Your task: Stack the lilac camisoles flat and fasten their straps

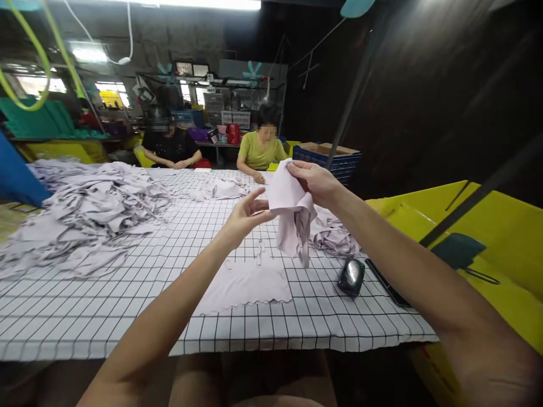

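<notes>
My right hand point(311, 178) pinches a pale lilac garment point(288, 189) by its upper edge and holds it above the table. The lower part of this garment hangs folded, with narrow strips dangling. Just left of it is my left hand point(246, 217), fingers apart, the fingertips at the cloth's edge; whether they touch it I cannot tell. Below both hands, a lilac strappy top point(252, 285) lies spread flat, its wavy hem toward me. A crumpled heap of lilac garments point(333, 232) sits behind my right forearm.
A large lilac garment pile point(97, 209) covers the table's left side. At right lie a dark shiny packet point(352, 277), a black flat object point(386, 282) and a yellow bin point(500, 243). Two people sit across the checked table point(139, 316). Blue crates point(345, 164) stand behind.
</notes>
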The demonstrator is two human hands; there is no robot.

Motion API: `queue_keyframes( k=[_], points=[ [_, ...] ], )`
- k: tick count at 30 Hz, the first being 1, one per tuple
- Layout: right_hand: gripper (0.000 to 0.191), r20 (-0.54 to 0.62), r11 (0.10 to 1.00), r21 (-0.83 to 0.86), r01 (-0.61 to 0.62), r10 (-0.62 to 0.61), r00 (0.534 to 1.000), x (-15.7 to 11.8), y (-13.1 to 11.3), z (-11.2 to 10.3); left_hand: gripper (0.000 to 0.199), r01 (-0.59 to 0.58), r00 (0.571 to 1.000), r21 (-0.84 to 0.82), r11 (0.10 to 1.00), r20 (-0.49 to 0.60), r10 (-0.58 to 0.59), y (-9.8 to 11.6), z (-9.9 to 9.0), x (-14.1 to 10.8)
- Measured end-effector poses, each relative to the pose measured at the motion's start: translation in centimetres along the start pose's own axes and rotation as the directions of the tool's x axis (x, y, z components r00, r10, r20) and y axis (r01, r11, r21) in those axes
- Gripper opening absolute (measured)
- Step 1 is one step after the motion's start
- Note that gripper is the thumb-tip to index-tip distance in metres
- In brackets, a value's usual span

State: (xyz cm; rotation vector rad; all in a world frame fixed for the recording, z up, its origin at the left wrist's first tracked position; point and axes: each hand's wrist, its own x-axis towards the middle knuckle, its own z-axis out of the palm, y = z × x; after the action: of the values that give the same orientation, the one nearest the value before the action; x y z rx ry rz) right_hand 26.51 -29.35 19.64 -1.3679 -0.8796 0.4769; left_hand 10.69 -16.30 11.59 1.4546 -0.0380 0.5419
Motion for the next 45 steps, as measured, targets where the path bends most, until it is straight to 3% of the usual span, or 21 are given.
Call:
queue_keyframes(
  k=[4, 8, 11, 13, 15, 16, 18, 19, 21, 24, 26, 28, 31, 34, 38, 45],
  points=[
    [0.014, 0.127, 0.981, 0.129, -0.148, 0.132, 0.983, -1.0, 1.9, 3.6, 0.037, -0.017, 0.997, -0.064, 0.998, -0.078, 0.012, 0.8, -2.1, -1.6],
    [0.011, 0.156, 0.969, 0.142, -0.202, 0.179, 0.971, -0.9, 3.5, 6.1, 0.052, 0.077, 0.997, -0.143, 0.987, -0.006, -0.079, 1.4, -3.9, -4.8],
    [0.021, 0.154, 0.972, 0.065, -0.227, 0.215, 0.964, -1.5, 4.6, 8.4, 0.029, 0.073, 0.986, -0.045, 0.996, -0.149, -0.079, 1.8, -4.4, -6.1],
    [0.031, 0.1, 0.992, -0.001, -0.129, 0.129, 0.987, -2.8, 5.5, 10.2, 0.024, 0.033, 0.957, -0.006, 0.999, -0.288, -0.033, 2.4, -4.6, -6.3],
    [0.043, 0.039, 0.986, -0.132, 0.1, -0.096, 0.995, -4.4, 6.4, 12.0, 0.028, 0.001, 0.93, 0.001, 1.0, -0.366, -0.001, 3.1, -4.7, -6.2],
    [0.045, 0.036, 0.952, -0.212, 0.221, -0.218, 0.975, -5.2, 6.9, 12.7, 0.029, -0.017, 0.921, 0.002, 1.0, -0.389, 0.016, 3.5, -4.7, -6.1],
    [0.029, 0.089, 0.878, -0.305, 0.368, -0.359, 0.929, -6.0, 7.5, 13.6, 0.033, -0.048, 0.906, 0.023, 0.999, -0.42, 0.053, 4.2, -5.0, -6.1],
    [0.018, 0.123, 0.87, -0.302, 0.389, -0.369, 0.921, -5.9, 7.7, 13.7, 0.036, -0.06, 0.898, 0.043, 0.997, -0.434, 0.073, 4.5, -5.2, -6.2],
    [0.019, 0.153, 0.918, -0.227, 0.326, -0.297, 0.942, -5.1, 7.5, 13.4, 0.042, -0.062, 0.893, 0.069, 0.996, -0.441, 0.086, 5.0, -5.8, -6.4],
    [0.017, 0.152, 0.994, -0.077, 0.08, -0.067, 0.986, -3.1, 6.3, 12.1, 0.042, -0.018, 0.91, 0.038, 0.999, -0.414, 0.032, 5.1, -7.0, -6.5],
    [0.013, 0.201, 0.998, -0.024, -0.053, 0.057, 0.978, -2.0, 5.2, 11.1, 0.037, 0.017, 0.904, 0.026, 1.0, -0.427, -0.004, 5.0, -7.9, -6.4],
    [0.013, 0.224, 0.998, -0.025, -0.055, 0.059, 0.973, -1.2, 4.2, 10.2, 0.027, 0.032, 0.876, 0.03, 0.999, -0.482, -0.014, 4.8, -8.7, -6.2],
    [0.015, 0.098, 0.998, -0.049, 0.032, -0.027, 0.995, -0.3, 3.2, 9.1, 0.016, 0.05, 0.826, 0.009, 0.999, -0.563, -0.036, 4.4, -9.9, -5.7],
    [0.011, 0.013, 0.999, -0.051, 0.013, -0.013, 1.0, 0.4, 2.6, 8.3, 0.013, 0.087, 0.802, -0.033, 0.996, -0.59, -0.09, 4.1, -10.8, -5.3],
    [0.007, 0.048, 0.998, -0.017, -0.067, 0.068, 0.997, 0.5, 2.4, 8.3, 0.009, 0.102, 0.799, -0.102, 0.989, -0.583, -0.143, 3.5, -10.9, -5.0],
    [0.006, 0.183, 0.984, 0.08, -0.16, 0.144, 0.973, -0.6, 4.0, 9.4, 0.011, 0.106, 0.792, -0.145, 0.984, -0.586, -0.172, 1.5, -9.2, -5.0]
  ],
)
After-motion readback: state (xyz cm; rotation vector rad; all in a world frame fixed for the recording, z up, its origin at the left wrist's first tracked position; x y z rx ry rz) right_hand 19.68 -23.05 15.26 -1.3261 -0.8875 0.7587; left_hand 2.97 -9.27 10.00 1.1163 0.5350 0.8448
